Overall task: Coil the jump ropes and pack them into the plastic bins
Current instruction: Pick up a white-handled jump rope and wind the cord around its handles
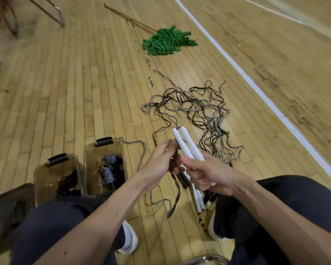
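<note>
Down in front of you, the wooden floor [75,88] carries a loose tangle of grey and black jump ropes [199,109]. By your left leg stand a clear plastic bin [88,161] with coiled ropes [109,169] inside and a second bin [39,175] beside it. A green mop [167,43] lies beyond the tangle. Your right hand [208,173] has its fingers curled round two white handles [187,146]. Your left hand [159,163] pinches a dark cord [175,159] just beside them.

My forearms [107,205] angle inward before me, left hand [159,161] pinching the rope [174,161], right hand [208,174] curled round the white handles [189,148].
</note>
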### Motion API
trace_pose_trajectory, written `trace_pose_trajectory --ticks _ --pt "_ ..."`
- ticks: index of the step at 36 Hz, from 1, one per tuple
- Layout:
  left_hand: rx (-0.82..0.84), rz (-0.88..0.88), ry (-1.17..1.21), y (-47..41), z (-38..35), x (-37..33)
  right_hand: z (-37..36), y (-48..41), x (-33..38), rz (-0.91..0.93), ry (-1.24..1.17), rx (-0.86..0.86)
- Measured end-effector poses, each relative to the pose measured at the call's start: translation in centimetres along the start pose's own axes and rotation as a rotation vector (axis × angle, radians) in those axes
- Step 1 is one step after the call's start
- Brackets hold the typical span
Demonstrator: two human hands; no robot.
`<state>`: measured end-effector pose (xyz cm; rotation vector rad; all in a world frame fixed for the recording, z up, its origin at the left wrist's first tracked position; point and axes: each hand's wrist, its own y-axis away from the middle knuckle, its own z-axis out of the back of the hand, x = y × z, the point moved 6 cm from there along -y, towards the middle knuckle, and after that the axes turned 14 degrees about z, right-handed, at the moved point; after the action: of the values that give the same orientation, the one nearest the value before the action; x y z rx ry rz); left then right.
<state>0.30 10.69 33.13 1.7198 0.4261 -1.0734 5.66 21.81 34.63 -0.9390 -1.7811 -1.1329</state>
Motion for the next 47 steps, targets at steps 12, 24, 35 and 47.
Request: trace_pose_trajectory --ticks 12,24,35,47 --pt "-0.089 -0.112 -1.261 -1.6 0.2 1.0 4.3 -1.8 -3.5 -0.137 0.516 -0.214" --pt "0.064 -0.224 -1.541 -2.0 1.1 0.3 3.4 -3.8 -6.9 -0.386 0.728 0.121" --pt "0.178 -0.097 -1.044 -1.5 2.9 -0.7 1.2 -3.4 -6.2 -0.225 0.966 0.423" --pt "0.320 0.007 -0.736 -1.0 1.7 -1.0 1.1 -1.9 -4.0 -0.087 0.974 0.306"
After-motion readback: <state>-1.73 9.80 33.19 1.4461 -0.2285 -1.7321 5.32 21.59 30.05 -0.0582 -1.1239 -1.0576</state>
